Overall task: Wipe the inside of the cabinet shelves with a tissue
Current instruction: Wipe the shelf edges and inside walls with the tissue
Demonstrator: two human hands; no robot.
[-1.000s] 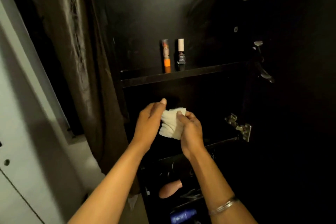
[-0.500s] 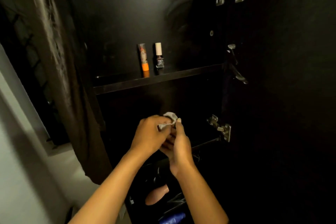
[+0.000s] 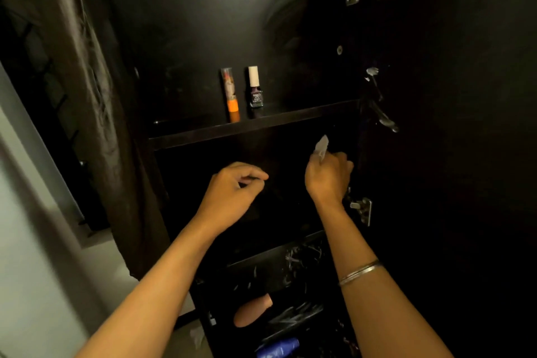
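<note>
- White tissue [image 3: 322,146] is crumpled small in the right hand [image 3: 328,176], whose fingers are curled round it so that only a tuft pokes out above the knuckles; it is raised inside the middle compartment of the dark cabinet, near the right wall and just under the upper shelf [image 3: 255,126].
- Left hand [image 3: 232,192] hovers in the same compartment, fingers loosely curled with thumb near forefinger; I can see nothing held in it.
- On that upper shelf stand an orange-based tube [image 3: 231,94] and a nail polish bottle [image 3: 255,87], upright, just beside each other, close to the front edge. I'd judge them the main hazard: a wiping sweep along that board could clip them, and either would topple down toward the cluttered shelves below.
- With the tissue balled so tight, little of it shows; bare knuckles may end up rubbing the wood instead, and thin paper could tear or shed.
- A metal hinge [image 3: 361,209] sits just beside the right wrist, on the right wall. Drawing the arm back carelessly could catch the skin or the bangle [image 3: 360,272] on it.
- Light in here is poor, so missed dust in the far corners seems likely.
</note>
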